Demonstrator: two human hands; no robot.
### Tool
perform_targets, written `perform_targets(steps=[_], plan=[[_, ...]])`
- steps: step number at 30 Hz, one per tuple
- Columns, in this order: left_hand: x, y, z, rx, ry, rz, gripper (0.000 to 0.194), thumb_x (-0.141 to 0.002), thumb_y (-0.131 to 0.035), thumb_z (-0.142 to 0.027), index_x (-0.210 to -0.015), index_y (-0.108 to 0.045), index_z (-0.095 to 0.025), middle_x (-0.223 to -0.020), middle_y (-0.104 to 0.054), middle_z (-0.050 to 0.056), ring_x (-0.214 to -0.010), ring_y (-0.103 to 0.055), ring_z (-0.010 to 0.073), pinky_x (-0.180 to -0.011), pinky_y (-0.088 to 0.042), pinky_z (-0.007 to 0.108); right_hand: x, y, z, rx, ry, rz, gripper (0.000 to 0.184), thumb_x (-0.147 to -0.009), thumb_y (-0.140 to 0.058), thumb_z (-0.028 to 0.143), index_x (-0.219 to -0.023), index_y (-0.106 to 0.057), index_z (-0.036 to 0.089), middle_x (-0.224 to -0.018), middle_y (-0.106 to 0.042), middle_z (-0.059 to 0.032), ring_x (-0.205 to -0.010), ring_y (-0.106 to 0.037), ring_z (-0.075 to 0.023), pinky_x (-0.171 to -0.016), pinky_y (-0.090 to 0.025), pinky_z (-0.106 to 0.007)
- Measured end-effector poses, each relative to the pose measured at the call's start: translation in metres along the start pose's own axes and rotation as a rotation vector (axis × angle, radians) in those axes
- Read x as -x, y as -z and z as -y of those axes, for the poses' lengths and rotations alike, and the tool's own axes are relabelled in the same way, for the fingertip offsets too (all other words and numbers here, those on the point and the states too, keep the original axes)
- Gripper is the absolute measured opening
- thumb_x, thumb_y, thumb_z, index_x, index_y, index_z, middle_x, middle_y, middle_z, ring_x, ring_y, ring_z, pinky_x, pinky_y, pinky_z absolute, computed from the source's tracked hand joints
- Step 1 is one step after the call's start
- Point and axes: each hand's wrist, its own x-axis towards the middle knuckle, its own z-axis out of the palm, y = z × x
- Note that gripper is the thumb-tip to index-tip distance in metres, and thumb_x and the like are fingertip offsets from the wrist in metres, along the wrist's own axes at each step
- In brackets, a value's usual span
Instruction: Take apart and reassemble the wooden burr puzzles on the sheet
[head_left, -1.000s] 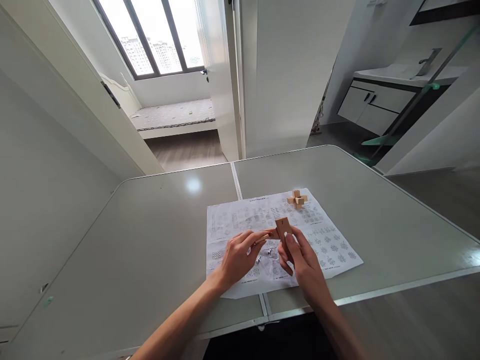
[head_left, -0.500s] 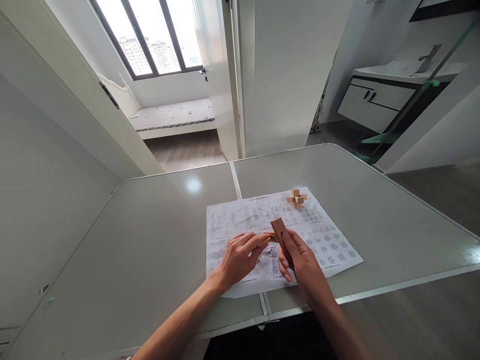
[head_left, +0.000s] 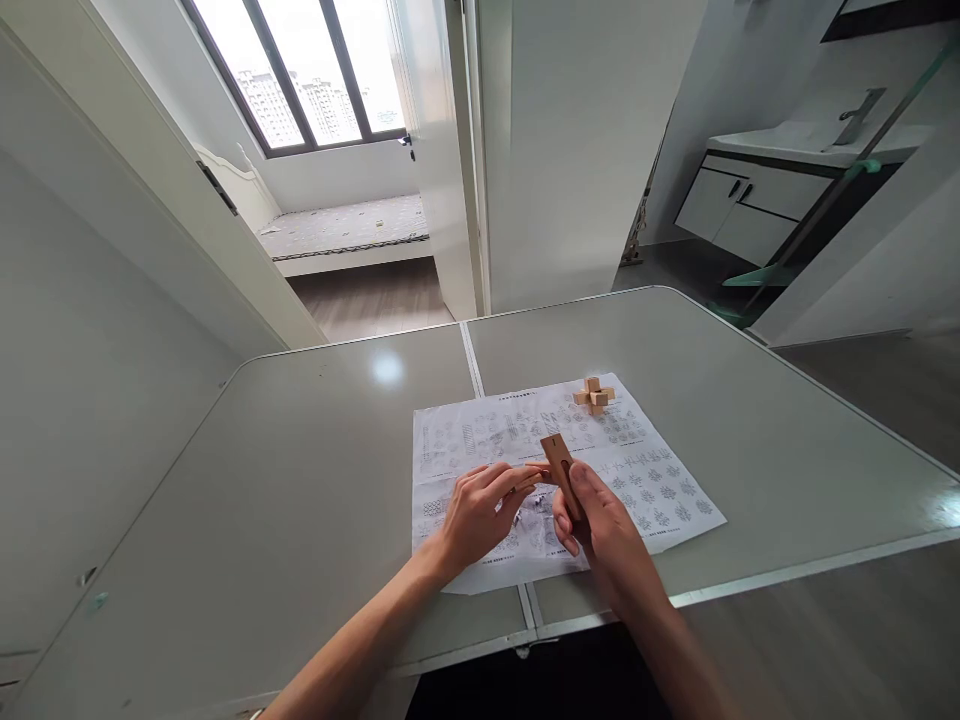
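My right hand (head_left: 609, 528) is closed around a flat brown wooden piece (head_left: 557, 456) that has a small slit near its top end and a dark oval opening by the thumb. This piece stands tilted, top leaning left. My left hand (head_left: 480, 515) pinches a thinner wooden piece (head_left: 545, 477), mostly hidden by the fingers, which reaches to the left side of the brown one. Whether the two pieces are joined I cannot tell. Beneath the hands lies a large printed paper sheet (head_left: 450, 440). Small shiny bits (head_left: 538, 503) show below my left fingertips, too small to name.
An assembled wooden burr puzzle (head_left: 595, 397) sits on the sheet's far right corner. The grey table (head_left: 315, 480) has a metal seam (head_left: 471, 360) running across it. Beyond its far edge are an open door (head_left: 435, 150), a bed (head_left: 352, 230) and a sink cabinet (head_left: 757, 200).
My right hand has shifted slightly up and to the left, turning the brown wooden piece a little. My left hand has hardly moved.
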Motion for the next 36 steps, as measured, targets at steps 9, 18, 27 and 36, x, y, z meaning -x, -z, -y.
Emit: perform_targets(steps=[9,18,27,36], plan=[[0.000,0.001,0.000,0.035,0.063,-0.003,0.027,-0.115,-0.055,-0.035,-0.128,-0.076,-0.025,-0.087,-0.079,0.002,-0.073,-0.074,0.0139,-0.070,-0.059,0.025,0.008,0.000,-0.003,0.008,0.079,-0.063,0.055,-0.096,-0.076,0.066,-0.132,-0.059,0.028,-0.078,-0.066,0.0024,-0.053,-0.048,-0.0122,-0.052,-0.044,-0.028],[0.002,-0.001,0.004,0.055,0.092,0.017,0.023,-0.113,-0.058,-0.029,-0.129,-0.075,-0.025,-0.099,-0.085,0.002,-0.078,-0.079,0.0158,-0.076,-0.062,0.028,0.010,-0.003,-0.015,0.006,0.092,-0.055,0.047,-0.100,-0.071,0.065,-0.122,-0.047,0.031,-0.081,-0.066,0.0044,-0.058,-0.048,-0.0131,-0.060,-0.044,-0.028],[0.003,-0.002,0.005,0.055,0.089,0.031,0.021,-0.114,-0.058,-0.033,-0.124,-0.075,-0.025,-0.104,-0.087,0.003,-0.090,-0.084,0.0186,-0.085,-0.065,0.031,0.006,-0.002,-0.021,0.022,0.052,-0.013,0.054,-0.094,-0.076,0.068,-0.103,-0.040,0.030,-0.073,-0.062,0.0081,-0.055,-0.044,-0.0120,-0.058,-0.037,-0.028],[0.005,-0.002,0.003,0.058,0.182,0.037,0.016,-0.114,-0.058,-0.034,-0.111,-0.067,-0.022,-0.090,-0.086,0.000,-0.068,-0.080,0.0145,-0.068,-0.061,0.024,0.005,-0.003,-0.011,-0.021,-0.044,0.008,0.058,-0.084,-0.085,0.068,-0.098,-0.047,0.026,-0.070,-0.060,0.0077,-0.052,-0.034,-0.0070,-0.054,-0.026,-0.023]])
